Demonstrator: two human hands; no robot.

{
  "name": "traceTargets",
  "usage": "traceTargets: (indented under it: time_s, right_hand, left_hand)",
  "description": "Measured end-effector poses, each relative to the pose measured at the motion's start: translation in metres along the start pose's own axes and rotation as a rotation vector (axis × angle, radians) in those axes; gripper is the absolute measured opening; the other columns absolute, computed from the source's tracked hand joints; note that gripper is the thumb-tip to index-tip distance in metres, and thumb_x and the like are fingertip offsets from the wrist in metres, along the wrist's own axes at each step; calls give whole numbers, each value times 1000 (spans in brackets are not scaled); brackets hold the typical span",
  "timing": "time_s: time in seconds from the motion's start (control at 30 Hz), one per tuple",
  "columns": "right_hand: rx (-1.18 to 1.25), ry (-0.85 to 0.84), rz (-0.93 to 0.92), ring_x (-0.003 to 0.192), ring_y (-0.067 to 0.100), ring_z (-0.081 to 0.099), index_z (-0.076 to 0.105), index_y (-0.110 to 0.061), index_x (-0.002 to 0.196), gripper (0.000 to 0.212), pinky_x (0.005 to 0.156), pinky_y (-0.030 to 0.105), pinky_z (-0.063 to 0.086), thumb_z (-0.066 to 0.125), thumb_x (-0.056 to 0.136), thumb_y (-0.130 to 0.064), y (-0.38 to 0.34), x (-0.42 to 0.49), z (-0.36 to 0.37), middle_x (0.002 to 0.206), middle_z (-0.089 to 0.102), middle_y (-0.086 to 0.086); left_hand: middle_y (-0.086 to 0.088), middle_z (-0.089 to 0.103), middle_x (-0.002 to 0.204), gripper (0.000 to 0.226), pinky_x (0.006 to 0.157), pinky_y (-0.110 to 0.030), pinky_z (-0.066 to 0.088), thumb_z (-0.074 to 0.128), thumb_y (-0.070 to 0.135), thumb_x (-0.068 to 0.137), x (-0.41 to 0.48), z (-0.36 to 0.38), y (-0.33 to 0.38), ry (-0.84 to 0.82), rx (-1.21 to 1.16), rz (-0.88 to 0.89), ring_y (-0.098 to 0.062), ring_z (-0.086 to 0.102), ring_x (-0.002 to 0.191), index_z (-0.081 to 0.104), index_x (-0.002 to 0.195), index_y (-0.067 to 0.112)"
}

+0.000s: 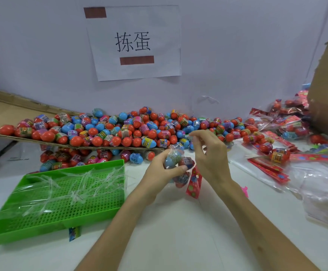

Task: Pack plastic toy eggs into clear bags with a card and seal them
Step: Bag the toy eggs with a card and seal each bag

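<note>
My left hand (160, 170) grips a clear bag (175, 161) that holds a blue egg and a red egg, with a third egg lower down in it. A red card (194, 181) with coloured dots hangs at the bag's lower end. My right hand (208, 151) is just right of the bag, its fingers curled and pinching the clear plastic at the bag's top. A big heap of loose red, blue and pink eggs (108, 130) lies on a cardboard sheet behind my hands.
A green perforated tray (6, 229) holding clear plastic strips sits at front left. Filled bags (276, 137), red cards (270, 169) and empty clear bags (323, 192) lie on the right. A cardboard box (327, 75) stands at far right. A paper sign hangs on the wall.
</note>
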State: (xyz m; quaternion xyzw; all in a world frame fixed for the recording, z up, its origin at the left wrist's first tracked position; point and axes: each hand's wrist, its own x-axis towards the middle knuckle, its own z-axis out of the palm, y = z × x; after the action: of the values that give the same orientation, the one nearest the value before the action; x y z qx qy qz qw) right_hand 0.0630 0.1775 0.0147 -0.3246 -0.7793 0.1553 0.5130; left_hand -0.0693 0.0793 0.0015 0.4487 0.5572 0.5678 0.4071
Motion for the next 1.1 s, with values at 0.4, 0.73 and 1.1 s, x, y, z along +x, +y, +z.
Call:
traceTargets:
  time_s: [0.4, 0.73, 1.1]
  right_hand:
    - [-233, -544, -81, 122, 5, 46, 67, -37, 128, 53, 98, 27, 22, 21, 104, -48, -4, -8, 5, 135, 60, -22]
    - [387, -474, 361, 72, 6, 68, 77, -20, 86, 35, 64, 19, 53, 55, 102, -43, -3, 10, -4, 77, 73, -5]
    - [791, -243, 770, 95, 24, 76, 74, -11, 108, 47, 70, 29, 61, 69, 80, -49, -11, 14, -9, 104, 78, 6]
  left_hand:
    - [-4, 60, 138, 76, 99, -36, 58, 81, 12, 86, -2, -5, 1, 169, 51, 43, -14, 66, 117, 44, 149, 34]
    - [-17, 70, 127, 78, 88, -45, 61, 82, 12, 82, 1, -4, 6, 9, -292, -119, -31, 74, 105, 43, 150, 17]
    - [-11, 72, 103, 41, 72, -29, 61, 82, 20, 73, 5, -2, 9, 184, -584, -4, -20, 74, 84, 56, 104, 9]
